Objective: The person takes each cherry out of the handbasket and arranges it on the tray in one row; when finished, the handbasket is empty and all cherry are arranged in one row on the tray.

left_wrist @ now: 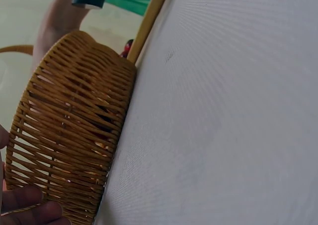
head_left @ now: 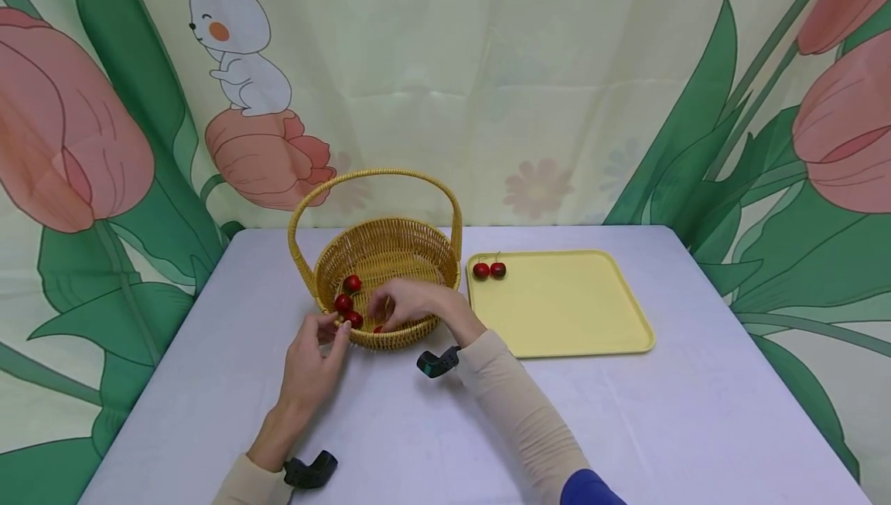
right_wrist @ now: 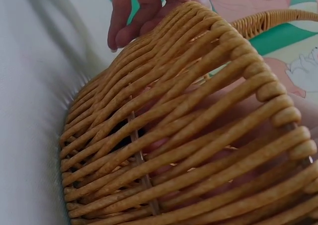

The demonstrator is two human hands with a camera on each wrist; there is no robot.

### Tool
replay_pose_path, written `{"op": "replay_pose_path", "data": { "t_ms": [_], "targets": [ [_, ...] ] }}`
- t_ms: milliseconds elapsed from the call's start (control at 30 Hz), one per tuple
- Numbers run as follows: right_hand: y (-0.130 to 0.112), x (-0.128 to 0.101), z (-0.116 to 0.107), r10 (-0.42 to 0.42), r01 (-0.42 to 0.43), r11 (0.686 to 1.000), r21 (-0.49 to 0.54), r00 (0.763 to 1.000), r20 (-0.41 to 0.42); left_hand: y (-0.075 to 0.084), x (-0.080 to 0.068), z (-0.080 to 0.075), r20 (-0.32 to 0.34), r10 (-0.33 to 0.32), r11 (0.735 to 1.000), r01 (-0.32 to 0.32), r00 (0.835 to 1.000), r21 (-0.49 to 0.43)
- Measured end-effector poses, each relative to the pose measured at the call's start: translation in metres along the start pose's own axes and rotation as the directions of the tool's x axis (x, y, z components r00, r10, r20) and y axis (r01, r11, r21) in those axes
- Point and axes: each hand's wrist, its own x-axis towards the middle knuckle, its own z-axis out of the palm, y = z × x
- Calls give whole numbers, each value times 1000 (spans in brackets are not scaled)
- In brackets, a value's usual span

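A wicker basket [head_left: 397, 230] with a tall arched handle stands on the table. My left hand [head_left: 313, 358] holds its front-left rim, thumb on top and fingers [left_wrist: 35, 212] against the outer weave. Inside the bowl, my right hand [head_left: 411, 302] reaches down with bent fingers over a cherry [head_left: 378, 329], mostly hidden by the fingers and the front rim. Whether the fingertips pinch it cannot be made out. Along the basket's left side lie a dark red cherry [head_left: 352, 284], a second cherry [head_left: 343, 303] and a third cherry [head_left: 354, 319], close to my left fingertips.
To the right of the basket lies a pale yellow tray [head_left: 557, 304], with two cherries [head_left: 490, 270] side by side in its back-left corner. A white cloth covers the table [head_left: 710, 412]. Behind it hangs a curtain [head_left: 445, 49] printed with tulips and a rabbit.
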Motion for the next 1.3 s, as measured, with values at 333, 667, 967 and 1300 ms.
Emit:
{"op": "replay_pose_path", "data": {
  "t_ms": [333, 667, 967, 1300],
  "targets": [
    [1, 4, 1, 16, -16, 998, -69, 1000, 8, 0, 0, 0, 2, -1, 1000, 1, 1000, 1],
    [-3, -7, -5, 25, -27, 999, -17, 993, -111, 1, 0, 0, 10, -14, 1000, 14, 1000, 11],
    [1, -20, -13, -18, 13, 1000, -25, 978, -208, 1, 0, -1, 3, -7, 1000, 7, 1000, 14],
    [5, -32, -19, -193, 172, 980, -101, 946, -259, 1, -1, -1, 0, 11, 1000, -11, 1000, 3]
  ]
}}
